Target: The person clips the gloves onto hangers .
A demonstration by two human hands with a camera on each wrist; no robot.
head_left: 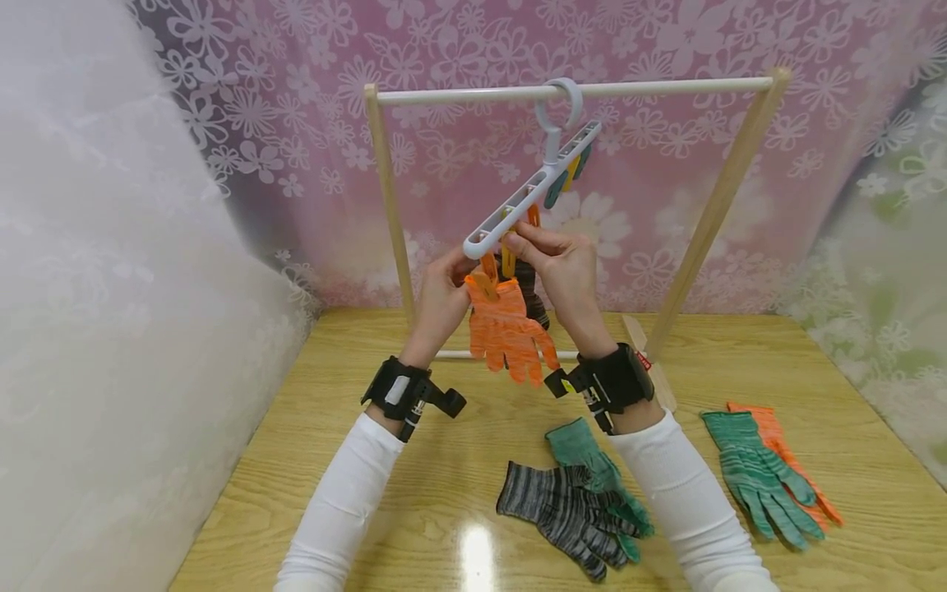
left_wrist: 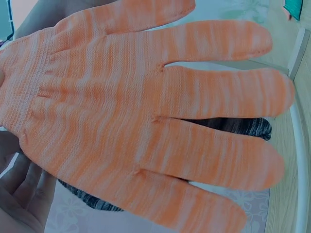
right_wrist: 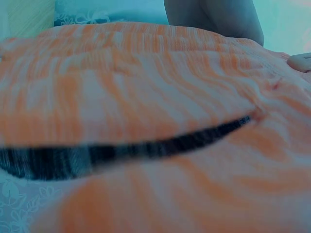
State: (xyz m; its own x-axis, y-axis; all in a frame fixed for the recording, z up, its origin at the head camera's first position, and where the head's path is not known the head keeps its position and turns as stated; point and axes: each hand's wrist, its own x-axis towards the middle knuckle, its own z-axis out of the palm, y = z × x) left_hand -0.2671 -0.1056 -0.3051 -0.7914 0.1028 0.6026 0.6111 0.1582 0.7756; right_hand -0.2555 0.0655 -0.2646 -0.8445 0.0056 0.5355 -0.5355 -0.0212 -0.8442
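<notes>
A pale grey clip hanger hangs tilted, its front end toward me. An orange glove hangs fingers down under that end, an orange clothespin at its cuff. My left hand holds the cuff; in the left wrist view its fingers lie partly behind the glove. With thumb and forefinger, my right hand pinches a yellow clothespin under the bar. Behind the orange glove hangs a dark striped glove, mostly hidden. Orange knit fills most of the right wrist view.
The hanger's hook loops over the white rod of a wooden stand. More clothespins hang at its far end. On the table lie a grey-black glove over a green one, and another green glove over an orange one.
</notes>
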